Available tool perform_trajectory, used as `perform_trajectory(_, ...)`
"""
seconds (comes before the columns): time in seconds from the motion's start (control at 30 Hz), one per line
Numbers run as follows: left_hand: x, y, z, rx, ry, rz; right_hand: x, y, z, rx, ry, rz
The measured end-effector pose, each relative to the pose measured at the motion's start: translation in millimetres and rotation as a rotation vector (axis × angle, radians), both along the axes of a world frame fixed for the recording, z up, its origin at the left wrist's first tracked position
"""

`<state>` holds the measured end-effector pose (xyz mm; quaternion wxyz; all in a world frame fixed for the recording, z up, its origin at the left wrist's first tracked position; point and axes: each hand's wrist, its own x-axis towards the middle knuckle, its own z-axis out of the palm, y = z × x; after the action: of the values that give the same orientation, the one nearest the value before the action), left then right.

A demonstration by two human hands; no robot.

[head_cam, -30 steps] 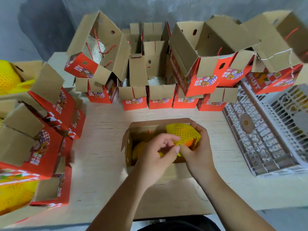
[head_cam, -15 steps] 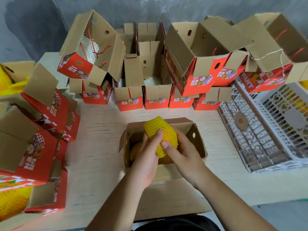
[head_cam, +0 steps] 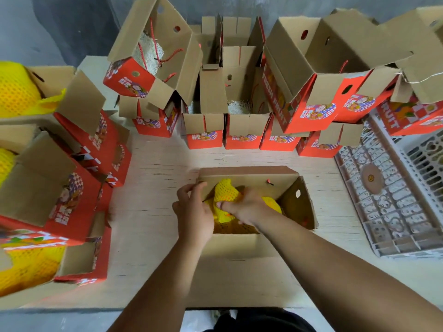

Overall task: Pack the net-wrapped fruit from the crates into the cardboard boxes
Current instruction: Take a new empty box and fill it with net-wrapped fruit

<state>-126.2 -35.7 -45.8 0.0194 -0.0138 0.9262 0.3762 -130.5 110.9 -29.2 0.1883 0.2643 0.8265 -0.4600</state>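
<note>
An open cardboard box (head_cam: pixel 297 204) stands on the table in front of me. Inside it lies a fruit in yellow foam net (head_cam: pixel 226 190), with more yellow net-wrapped fruit (head_cam: pixel 273 204) under and beside it. My right hand (head_cam: pixel 247 207) lies over the fruit inside the box, fingers curled on the net. My left hand (head_cam: pixel 194 207) is at the box's left wall, its fingers hooked over the left flap's edge and its palm against the net.
Red-and-brown cardboard boxes (head_cam: pixel 242 130) with open flaps stand in a row at the back and are stacked at the left (head_cam: pixel 48 188), some holding yellow fruit (head_cam: pixel 16 89). White plastic crates (head_cam: pixel 388 202) lie at the right. Bare wooden tabletop (head_cam: pixel 153 188) surrounds the box.
The fruit was held above the box rim between both hands; now it is down inside the box. My left hand has shifted to the box's left flap.
</note>
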Motion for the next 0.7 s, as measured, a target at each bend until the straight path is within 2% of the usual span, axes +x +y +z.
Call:
perform_trajectory(0.13, -8, -1, -1, -0.066, -0.036, -0.001, -26, -42, -32, -0.093, -0.071, 0.008)
perform_trajectory(0.2, -9, -1, 1, -0.080, -0.056, -0.038, -33, -47, -38, -0.039, -0.039, 0.032)
perform_trajectory(0.27, -9, -1, 4, -0.173, -0.054, -0.054, -36, -43, -34, 0.051, -0.026, 0.133)
perform_trajectory(0.33, -4, 2, 11, -0.285, 0.004, -0.039, -31, -32, -26, 0.146, -0.039, 0.254)
perform_trajectory(0.4, 2, 7, 19, -0.292, 0.107, 0.008, -21, -15, -14, 0.155, 0.009, 0.299)
perform_trajectory(0.5, 6, 24, 30, -0.075, 0.160, 0.044, 2, 16, 11, 0.042, 0.144, 0.234)
perform_trajectory(0.6, 12, 58, 38, 0.222, 0.140, -0.169, 29, 53, 36, -0.076, 0.289, 0.110)
perform_trajectory(0.7, 22, 118, 43, 0.348, 0.031, -0.347, 58, 94, 56, -0.159, 0.443, -0.090)
